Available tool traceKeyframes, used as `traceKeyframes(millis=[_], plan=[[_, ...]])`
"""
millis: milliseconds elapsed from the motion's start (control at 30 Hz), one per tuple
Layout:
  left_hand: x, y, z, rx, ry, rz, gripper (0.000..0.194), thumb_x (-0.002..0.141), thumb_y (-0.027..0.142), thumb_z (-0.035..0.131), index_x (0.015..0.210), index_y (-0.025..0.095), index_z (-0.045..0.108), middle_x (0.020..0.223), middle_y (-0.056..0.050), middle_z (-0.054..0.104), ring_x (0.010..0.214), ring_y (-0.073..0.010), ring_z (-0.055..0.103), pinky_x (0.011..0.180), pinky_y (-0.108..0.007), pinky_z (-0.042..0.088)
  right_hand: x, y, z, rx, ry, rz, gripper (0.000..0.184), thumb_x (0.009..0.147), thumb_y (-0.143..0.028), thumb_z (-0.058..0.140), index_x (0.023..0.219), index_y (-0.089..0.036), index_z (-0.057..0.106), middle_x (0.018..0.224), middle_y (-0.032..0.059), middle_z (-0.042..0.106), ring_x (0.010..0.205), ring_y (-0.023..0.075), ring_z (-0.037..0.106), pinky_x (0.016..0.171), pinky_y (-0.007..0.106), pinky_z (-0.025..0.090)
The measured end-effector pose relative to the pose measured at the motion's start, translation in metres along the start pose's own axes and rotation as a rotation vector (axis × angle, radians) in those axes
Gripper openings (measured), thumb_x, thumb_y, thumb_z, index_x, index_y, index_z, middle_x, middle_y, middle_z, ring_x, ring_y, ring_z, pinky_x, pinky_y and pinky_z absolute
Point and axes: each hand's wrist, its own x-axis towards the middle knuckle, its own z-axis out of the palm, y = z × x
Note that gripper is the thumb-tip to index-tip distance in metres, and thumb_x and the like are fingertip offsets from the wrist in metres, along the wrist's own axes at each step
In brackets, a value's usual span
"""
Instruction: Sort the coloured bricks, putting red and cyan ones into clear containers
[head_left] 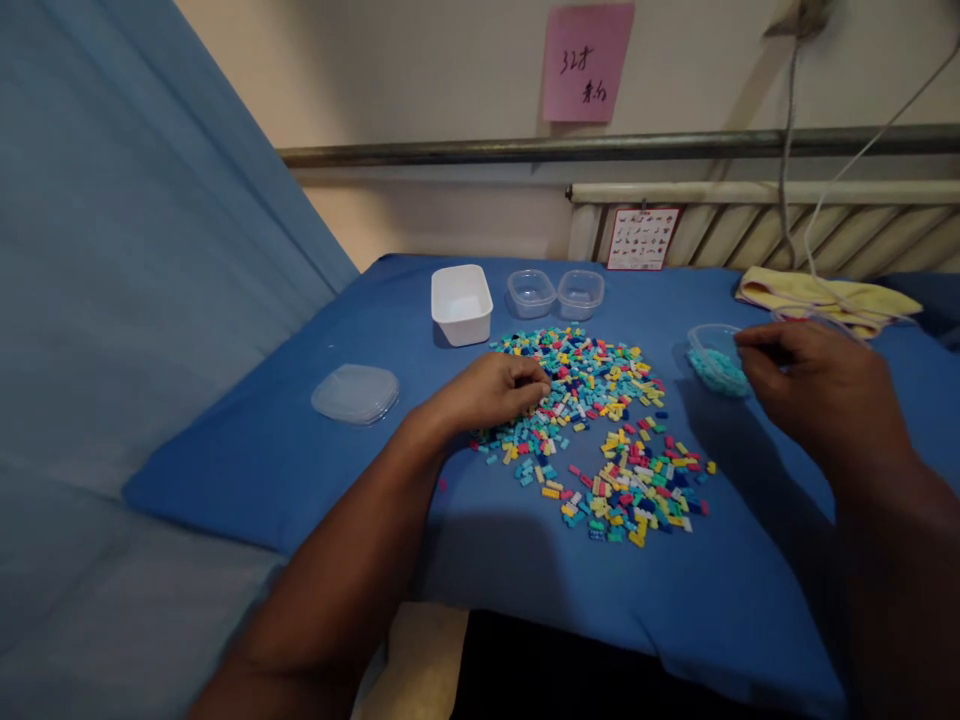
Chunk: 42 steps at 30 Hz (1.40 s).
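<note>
A big pile of small, multicoloured toy building bricks [600,375] lies mid-table. My left hand [495,390] rests at the pile's left side, thumb and fingers drawn together. What it pinches is hidden. On the right, my right hand [832,385] is closed in a pinch beside the rim of a clear plastic tub [701,340]. Anything between those fingertips is too small or hidden to make out. Inside the tub lie turquoise bricks [718,372], all about the same colour. A smaller heap of mixed bricks [645,485] spreads nearer to me.
A white bin [461,308] and two clear tubs [531,290] stand behind the pile. Stacked clear lids [356,393] lie at left. A yellow cloth [825,300] and a cable [808,220] are at back right. A blue curtain [150,250] hangs along the left.
</note>
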Motion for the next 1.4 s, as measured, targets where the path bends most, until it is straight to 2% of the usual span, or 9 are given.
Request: traceKeyframes(millis=[167,300,367,567,733,867,1033,1200,1400], plan=[[0.001,-0.007,-0.001,0.0,0.053,-0.003,0.025,0.098,0.037,0.062,0.095,0.018,0.077,0.077,-0.001,0.066,0.069,-0.0133,0.056,0.064,-0.026,0.039,-0.002,0.013,0.01,-0.063,-0.068,-0.023,0.025,0.097,-0.033,0.057,0.106,-0.025,0.079,0.102,0.0142,0.079,0.097,0.038,0.074,0.09,0.057,0.058],[-0.001,0.001,-0.008,0.001,0.11,-0.017,0.03,0.099,0.041,0.061,0.086,0.016,0.072,0.073,0.0,0.06,0.066,-0.0127,0.051,0.062,-0.026,0.037,-0.008,-0.028,0.023,0.138,-0.077,-0.185,0.021,0.101,-0.028,0.059,0.109,-0.023,0.078,0.105,0.0119,0.081,0.101,0.0319,0.076,0.091,0.048,0.059],[-0.011,0.013,-0.016,0.049,0.101,-0.041,0.034,0.099,0.044,0.06,0.081,0.016,0.068,0.071,0.0,0.059,0.065,-0.0128,0.05,0.061,-0.026,0.035,-0.017,-0.054,0.032,0.228,-0.22,-0.249,0.018,0.102,-0.027,0.062,0.111,-0.024,0.077,0.105,0.0085,0.081,0.095,0.0274,0.076,0.086,0.042,0.059],[-0.09,0.04,-0.034,0.342,-0.147,-0.284,0.021,0.097,0.038,0.062,0.091,0.021,0.073,0.075,0.0,0.069,0.065,-0.0159,0.059,0.06,-0.027,0.037,-0.037,-0.113,0.053,0.347,-0.609,-0.489,0.019,0.108,-0.023,0.058,0.106,-0.022,0.076,0.1,0.0071,0.078,0.095,0.0231,0.071,0.087,0.037,0.054],[-0.136,0.026,-0.022,0.402,-0.125,-0.263,0.023,0.092,0.027,0.062,0.11,0.024,0.076,0.11,-0.004,0.075,0.095,-0.0211,0.07,0.085,-0.031,0.052,-0.035,-0.133,0.061,0.346,-0.678,-0.504,0.016,0.101,-0.017,0.064,0.106,-0.022,0.078,0.096,0.0069,0.075,0.095,0.0227,0.067,0.086,0.035,0.051],[-0.122,0.021,-0.005,0.432,-0.067,-0.192,0.021,0.095,0.019,0.053,0.096,0.021,0.074,0.102,-0.006,0.072,0.094,-0.0208,0.068,0.086,-0.031,0.052,-0.034,-0.14,0.068,0.324,-0.686,-0.457,0.019,0.098,-0.011,0.064,0.105,-0.021,0.078,0.097,0.0074,0.075,0.095,0.0227,0.067,0.088,0.034,0.05],[-0.097,0.038,0.01,0.501,0.057,-0.155,0.022,0.101,0.02,0.052,0.102,0.021,0.074,0.105,-0.008,0.07,0.092,-0.0214,0.067,0.084,-0.032,0.052,-0.035,-0.14,0.068,0.303,-0.7,-0.435,0.02,0.097,-0.007,0.06,0.099,-0.018,0.077,0.099,0.0083,0.075,0.097,0.0222,0.067,0.087,0.032,0.048],[-0.095,0.052,0.025,0.482,-0.113,-0.035,0.023,0.102,0.022,0.058,0.12,0.024,0.074,0.117,-0.008,0.07,0.103,-0.0227,0.069,0.091,-0.033,0.055,-0.039,-0.13,0.061,0.268,-0.724,-0.387,0.021,0.099,-0.011,0.06,0.109,-0.019,0.077,0.102,0.0077,0.076,0.097,0.0228,0.068,0.085,0.032,0.047],[-0.075,0.045,0.04,0.521,-0.133,-0.022,0.024,0.105,0.021,0.053,0.114,0.022,0.076,0.112,-0.008,0.071,0.101,-0.023,0.069,0.09,-0.035,0.056,-0.041,-0.118,0.057,0.277,-0.727,-0.406,0.026,0.1,-0.01,0.057,0.112,-0.021,0.078,0.102,0.0082,0.075,0.097,0.0236,0.07,0.086,0.034,0.05]])
